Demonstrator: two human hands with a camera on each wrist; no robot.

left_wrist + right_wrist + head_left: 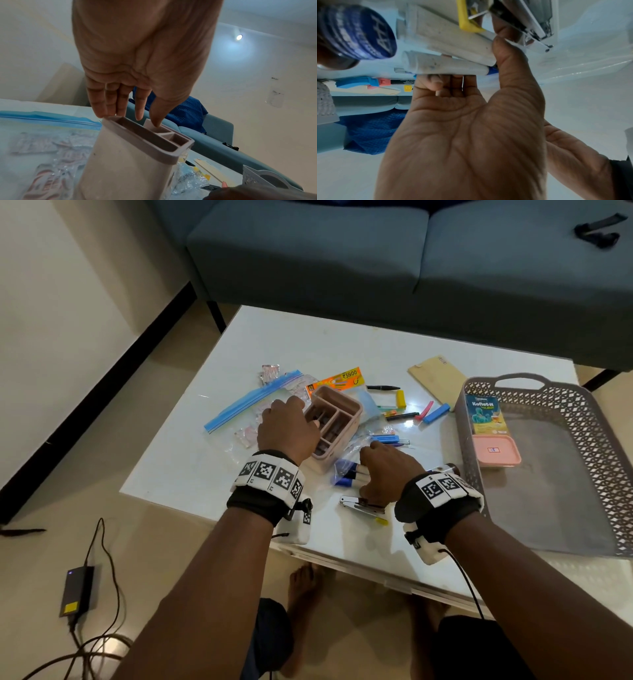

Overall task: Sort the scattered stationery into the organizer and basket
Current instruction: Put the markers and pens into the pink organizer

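Note:
A pink organizer [339,419] with several compartments stands mid-table. My left hand [289,424] is over its left end. In the left wrist view my left hand [145,120] has straight fingers touching the organizer [130,155] at its rim, with the thumb dipping into a compartment. My right hand [385,470] reaches down onto white markers [349,475] with blue caps that lie partly in clear plastic. In the right wrist view my right hand [467,63] curls its fingers and thumb round a white marker [445,67]. The grey lattice basket [520,378] sits at the right.
A metal stapler [359,503] lies just under my right wrist. Pens, a yellow highlighter [400,398], clips [433,412], a zip bag [253,398] and a brown envelope [435,378] are scattered behind. The basket holds a Koflet-H box [484,414] and a pink-lidded box [496,451]. A sofa stands beyond.

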